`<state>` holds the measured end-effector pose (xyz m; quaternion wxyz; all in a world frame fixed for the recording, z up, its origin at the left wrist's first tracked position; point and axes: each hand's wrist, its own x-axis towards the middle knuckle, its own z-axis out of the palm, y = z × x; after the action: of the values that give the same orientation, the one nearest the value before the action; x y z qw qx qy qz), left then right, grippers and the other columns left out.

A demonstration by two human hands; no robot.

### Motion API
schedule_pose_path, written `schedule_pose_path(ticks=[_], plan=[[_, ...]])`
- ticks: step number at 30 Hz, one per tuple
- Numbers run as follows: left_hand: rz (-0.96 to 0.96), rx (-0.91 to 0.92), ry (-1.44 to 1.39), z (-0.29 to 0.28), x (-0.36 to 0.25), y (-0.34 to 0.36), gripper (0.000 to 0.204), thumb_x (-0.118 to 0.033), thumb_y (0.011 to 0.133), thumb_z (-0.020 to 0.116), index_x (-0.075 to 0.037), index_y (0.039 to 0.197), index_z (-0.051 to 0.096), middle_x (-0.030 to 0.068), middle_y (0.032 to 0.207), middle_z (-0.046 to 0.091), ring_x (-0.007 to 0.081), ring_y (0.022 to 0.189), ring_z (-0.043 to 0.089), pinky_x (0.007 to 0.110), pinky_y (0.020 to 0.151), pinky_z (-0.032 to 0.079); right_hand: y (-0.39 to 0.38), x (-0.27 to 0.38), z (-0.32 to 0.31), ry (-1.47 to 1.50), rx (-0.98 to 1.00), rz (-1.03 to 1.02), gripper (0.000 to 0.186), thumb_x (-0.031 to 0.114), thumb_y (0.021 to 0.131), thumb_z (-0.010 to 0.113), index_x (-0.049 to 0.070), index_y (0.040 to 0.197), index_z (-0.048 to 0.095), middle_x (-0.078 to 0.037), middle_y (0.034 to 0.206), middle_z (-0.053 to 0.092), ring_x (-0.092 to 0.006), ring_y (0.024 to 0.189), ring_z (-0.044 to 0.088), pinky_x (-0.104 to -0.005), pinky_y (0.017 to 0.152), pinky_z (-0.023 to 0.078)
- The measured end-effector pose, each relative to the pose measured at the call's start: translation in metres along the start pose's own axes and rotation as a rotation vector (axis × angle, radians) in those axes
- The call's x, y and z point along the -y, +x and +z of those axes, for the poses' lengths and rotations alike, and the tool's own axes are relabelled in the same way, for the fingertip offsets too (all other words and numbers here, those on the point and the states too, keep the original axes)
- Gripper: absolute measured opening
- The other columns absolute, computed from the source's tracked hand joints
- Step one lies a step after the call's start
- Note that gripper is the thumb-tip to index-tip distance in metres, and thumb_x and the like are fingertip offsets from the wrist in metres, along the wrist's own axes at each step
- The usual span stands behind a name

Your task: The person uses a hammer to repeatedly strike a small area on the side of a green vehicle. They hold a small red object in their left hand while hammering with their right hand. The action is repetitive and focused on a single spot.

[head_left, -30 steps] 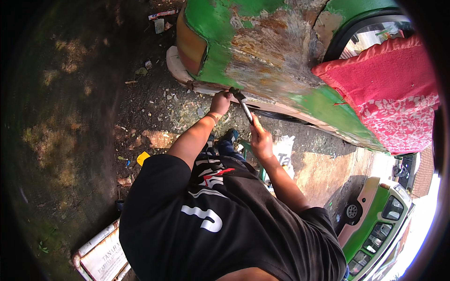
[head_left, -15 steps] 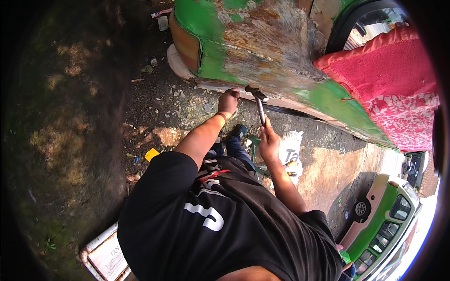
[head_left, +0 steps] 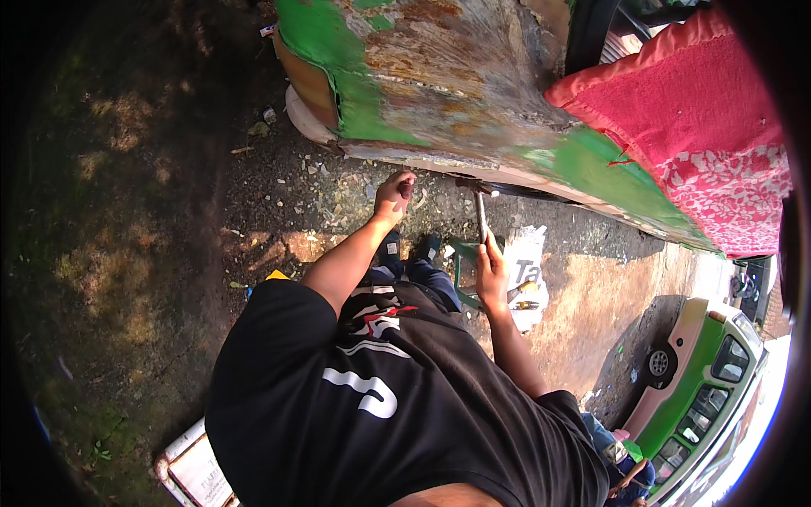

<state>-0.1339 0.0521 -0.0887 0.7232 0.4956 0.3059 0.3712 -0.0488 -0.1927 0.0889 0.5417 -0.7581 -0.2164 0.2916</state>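
My right hand (head_left: 492, 275) is wrapped round the handle of a hammer (head_left: 482, 218). Its head points up toward the lower edge of a vehicle's body panel (head_left: 460, 93), which is scraped to bare, rusty metal with green paint around it. To the left, my left hand (head_left: 390, 203) is closed on a small dark reddish-brown object (head_left: 405, 189) whose kind I cannot tell. That hand is just below the panel's pinkish lower edge, apart from the hammer.
A red patterned cloth (head_left: 684, 127) hangs over the vehicle's window. Near my feet are a green stool (head_left: 460, 275) and a white printed bag (head_left: 525, 253) with tools on it. Paint chips litter the ground. A green-and-white van (head_left: 693, 389) and a person (head_left: 629, 473) are at lower right.
The hammer has moved away from my left hand, slightly right and down in the view. My left hand has dropped back from the panel edge. The view has shifted a little.
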Motion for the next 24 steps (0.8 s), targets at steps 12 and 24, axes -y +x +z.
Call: schedule_pose_path(ticks=[12,24], plan=[[0.199,-0.208,0.249,-0.004,-0.014,0.017,0.008,-0.001,0.089,0.064,-0.001,0.096,0.067,0.0046,0.092,0.069,0.0103,0.086,0.063,0.024,0.08,0.049,0.006,0.006,-0.038,-0.122,0.172,-0.005,0.039,0.009,0.097,0.054,0.003,0.136,0.051,-0.014,0.125,0.063,-0.0111,0.108,0.058,-0.0246,0.093,0.043],[0.168,-0.096,0.422,-0.015,-0.024,0.031,0.005,-0.003,0.089,0.064,-0.001,0.092,0.067,0.0025,0.083,0.068,0.0082,0.079,0.059,0.025,0.075,0.048,-0.01,-0.001,-0.069,-0.24,0.319,0.014,0.039,0.007,0.098,0.052,0.004,0.137,0.049,-0.014,0.134,0.057,-0.0199,0.125,0.053,-0.0303,0.105,0.038]])
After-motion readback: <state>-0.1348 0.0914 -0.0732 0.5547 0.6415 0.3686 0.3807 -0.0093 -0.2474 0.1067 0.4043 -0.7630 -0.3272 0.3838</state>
